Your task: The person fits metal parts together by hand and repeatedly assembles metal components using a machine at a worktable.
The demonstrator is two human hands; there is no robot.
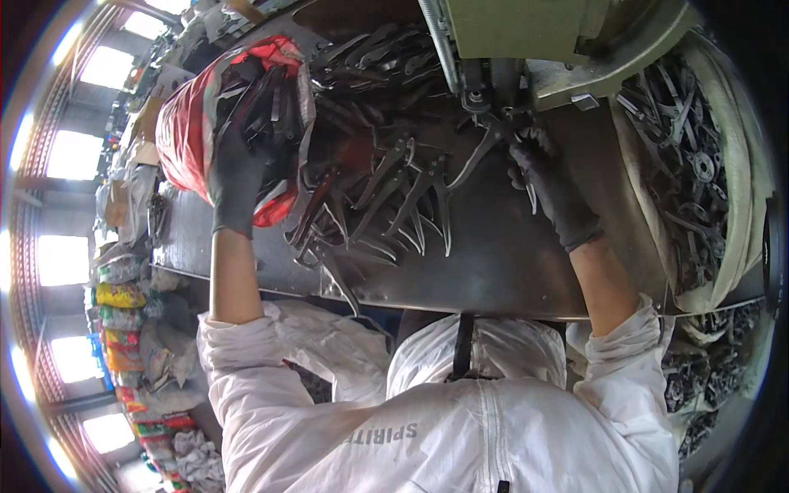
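My right hand [552, 185], in a dark glove, is closed on a plier-like metal tool [477, 156] under the head of a press. One curved handle of the tool points down and left; the other shows below my fingers. My left hand [237, 177], gloved too, reaches into a red and white sack [182, 135] filled with dark metal handle pieces [267, 103]. Its fingers are hidden among the pieces and the sack's edge. Between my hands, several two-handled metal tools [411, 189] lie spread on the metal table [509, 271].
The green press [526, 29] stands over the table's far side. A pile of dark handle pieces [374, 62] lies behind the tools. At the right, a pale sack [740, 189] holds grey metal parts [694, 164]. The table's front edge runs close to my body.
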